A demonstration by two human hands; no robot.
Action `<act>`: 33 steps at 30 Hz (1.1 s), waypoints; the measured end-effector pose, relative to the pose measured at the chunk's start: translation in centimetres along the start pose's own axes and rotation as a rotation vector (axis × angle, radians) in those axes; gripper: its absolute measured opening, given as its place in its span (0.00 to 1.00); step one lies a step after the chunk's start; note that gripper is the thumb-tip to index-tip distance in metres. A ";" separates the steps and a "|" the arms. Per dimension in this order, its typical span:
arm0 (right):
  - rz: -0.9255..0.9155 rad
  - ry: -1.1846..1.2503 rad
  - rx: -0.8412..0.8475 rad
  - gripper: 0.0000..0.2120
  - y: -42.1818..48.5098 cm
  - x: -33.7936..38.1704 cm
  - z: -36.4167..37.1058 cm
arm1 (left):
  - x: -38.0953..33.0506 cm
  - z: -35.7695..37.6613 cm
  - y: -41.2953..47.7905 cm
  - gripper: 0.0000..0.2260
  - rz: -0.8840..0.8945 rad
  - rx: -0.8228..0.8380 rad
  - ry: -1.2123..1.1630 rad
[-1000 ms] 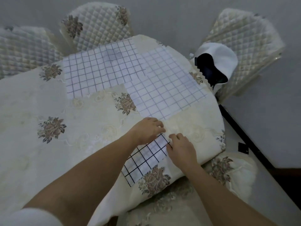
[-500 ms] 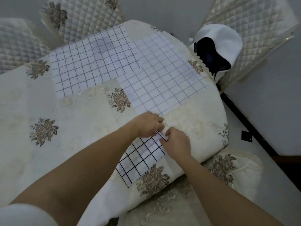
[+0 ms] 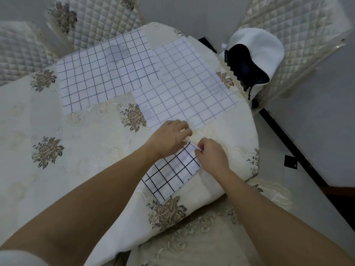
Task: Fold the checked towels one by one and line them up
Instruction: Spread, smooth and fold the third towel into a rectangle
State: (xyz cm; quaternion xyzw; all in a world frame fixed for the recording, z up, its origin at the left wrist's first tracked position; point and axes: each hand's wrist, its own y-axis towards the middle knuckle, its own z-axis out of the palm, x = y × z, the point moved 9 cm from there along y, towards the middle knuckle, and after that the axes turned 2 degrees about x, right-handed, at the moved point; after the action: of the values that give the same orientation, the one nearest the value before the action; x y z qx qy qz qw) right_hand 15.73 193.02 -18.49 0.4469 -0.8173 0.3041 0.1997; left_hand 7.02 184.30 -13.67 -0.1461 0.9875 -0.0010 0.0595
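Nothing legible
No words, labels, brands or numbers can be read. Only black grid lines are seen on the near towel (image 3: pixel 172 175), paler grids on the far towels (image 3: pixel 184 83), and embroidered flowers on the tablecloth (image 3: pixel 86 131).

Folded towel (image 3: pixel 171 175) lies nearest; left towel (image 3: pixel 103 73) and right towel (image 3: pixel 188 89) overlap, flat.

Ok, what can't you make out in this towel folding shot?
Head view:
1. Folded towel: far end hidden under the left hand and right hand.
2. Left hand's fingertips: curled underneath, its grip is unclear.
3. White garment: partly behind the table edge.
4. Chair under it: cut off by the frame.
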 end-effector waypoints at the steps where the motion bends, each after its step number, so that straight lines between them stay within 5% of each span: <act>1: 0.006 0.003 0.001 0.04 0.1 -0.1 -0.3 | -0.2 -0.7 -1.1 0.12 -0.025 -0.049 -0.018; 8: 0.057 0.003 -0.009 0.04 0.6 -0.2 -1.4 | -3.1 2.5 -13.6 0.16 -0.147 0.040 -0.068; 16: 0.091 0.055 -0.112 0.06 0.2 0.5 -1.2 | -3.4 6.8 -16.2 0.19 -0.207 0.118 -0.089; 25: -0.158 0.034 -0.374 0.06 -5.6 7.2 -0.4 | -3.2 7.3 -16.7 0.22 -0.195 0.145 -0.076; 33: -0.313 -0.061 -0.411 0.07 -10.5 10.2 4.9 | -3.0 6.5 -18.5 0.23 -0.276 0.101 -0.063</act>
State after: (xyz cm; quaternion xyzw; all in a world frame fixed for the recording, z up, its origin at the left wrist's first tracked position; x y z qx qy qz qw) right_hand 19.11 179.17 -12.64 0.5270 -0.7883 0.0832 0.3063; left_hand 15.94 167.54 -19.38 -0.2771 0.9544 -0.0544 0.0971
